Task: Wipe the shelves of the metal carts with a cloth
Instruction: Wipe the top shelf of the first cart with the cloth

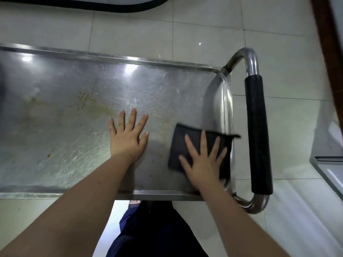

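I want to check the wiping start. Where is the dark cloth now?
In the head view, the dark cloth lies flat on the cart's top shelf at its right end, beside the black-gripped handle, under the right hand.

Seemingly commercial kitchen, steel cart [74,108], tiled floor [204,25]

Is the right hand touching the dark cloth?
Touching. The head view shows the right hand flat on the dark cloth, fingers spread over it.

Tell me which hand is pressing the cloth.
The right hand, flat on the dark cloth by the handle; the left hand rests on the bare shelf.
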The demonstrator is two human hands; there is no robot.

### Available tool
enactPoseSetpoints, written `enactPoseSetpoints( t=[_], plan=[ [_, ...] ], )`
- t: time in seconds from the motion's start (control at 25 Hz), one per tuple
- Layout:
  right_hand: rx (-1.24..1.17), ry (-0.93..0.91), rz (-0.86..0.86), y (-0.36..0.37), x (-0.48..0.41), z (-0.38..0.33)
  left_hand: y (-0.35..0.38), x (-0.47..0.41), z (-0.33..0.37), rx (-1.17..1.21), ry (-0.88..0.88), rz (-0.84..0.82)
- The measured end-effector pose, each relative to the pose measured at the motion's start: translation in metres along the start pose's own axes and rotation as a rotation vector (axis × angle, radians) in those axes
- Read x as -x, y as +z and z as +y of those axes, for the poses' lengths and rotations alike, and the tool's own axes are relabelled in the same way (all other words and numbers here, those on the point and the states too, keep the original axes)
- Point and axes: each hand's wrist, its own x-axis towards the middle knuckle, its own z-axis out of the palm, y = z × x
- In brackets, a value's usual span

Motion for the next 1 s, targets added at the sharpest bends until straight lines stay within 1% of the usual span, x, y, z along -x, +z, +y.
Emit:
enactPoseSetpoints(
  t=[0.08,0.16,0.24,0.32,0.48,0.56,0.64,0.72,0.8,0.92,1.0],
  plan=[
    [0.037,-0.048,-0.046,0.019,0.066,0.001,0.001,0.001,0.0,0.009,0.0,0.008],
    [0.069,-0.1,-0.059,0.025,0.071,0.01,0.002,0.001,-0.001,0.019,0.002,0.018],
    [0.094,-0.082,0.004,0.014,0.03,0.019,0.004,0.002,-0.001,0.023,0.003,0.029],
    [0.081,-0.015,0.048,-0.005,-0.034,0.024,0.005,0.001,-0.001,0.032,0.005,0.044],
    [0.073,0.115,0.019,-0.042,-0.152,0.026,0.009,-0.001,-0.001,0.057,-0.005,0.064],
    [0.056,0.146,-0.013,-0.058,-0.187,0.023,0.011,-0.002,-0.001,0.062,-0.003,0.077],
    [0.078,0.143,-0.022,-0.061,-0.199,0.022,0.011,-0.002,-0.002,0.055,-0.003,0.083],
    [0.094,0.125,-0.017,-0.057,-0.184,0.024,0.011,0.0,-0.002,0.062,0.001,0.069],
    [0.061,0.118,-0.003,-0.045,-0.143,0.025,0.009,0.001,-0.001,0.062,0.001,0.06],
    [0.018,0.087,0.032,-0.014,-0.042,0.016,0.005,0.0,-0.001,0.076,-0.001,0.046],
    [0.015,0.028,0.047,0.013,0.035,0.002,0.005,0.001,-0.001,0.068,0.003,0.042]
  ],
)
